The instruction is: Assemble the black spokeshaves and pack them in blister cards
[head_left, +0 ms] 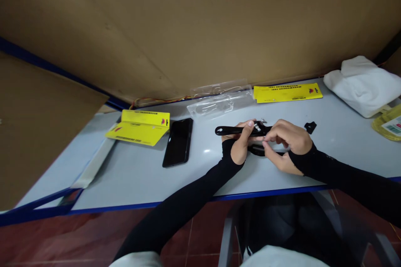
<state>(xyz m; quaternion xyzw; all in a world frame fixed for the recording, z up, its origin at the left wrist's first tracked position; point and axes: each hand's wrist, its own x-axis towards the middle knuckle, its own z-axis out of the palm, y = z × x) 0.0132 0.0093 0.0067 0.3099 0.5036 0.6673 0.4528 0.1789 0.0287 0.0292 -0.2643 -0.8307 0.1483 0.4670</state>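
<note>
A black spokeshave (230, 130) with a hole in its handle end lies across my left hand (240, 146), whose fingers are wrapped round it, thumb on top. Shiny silver screws or knobs (257, 127) show at its middle. My right hand (290, 137) pinches with thumb and fingertips at the tool's right part; whatever is between those fingertips is hidden. Below the hands, another black curved tool (257, 150) rests on the table, partly covered. A small silver piece (263, 120) is just behind the hands. To the right lies a small black notched plate (310, 127).
Clear plastic blister shells (221, 102) and a yellow card (288, 93) lie along the back wall. On the left are a folded yellow card (138, 129) and a black phone (178, 142). A white cloth bundle (361, 85) and a yellow package (388, 125) sit at right.
</note>
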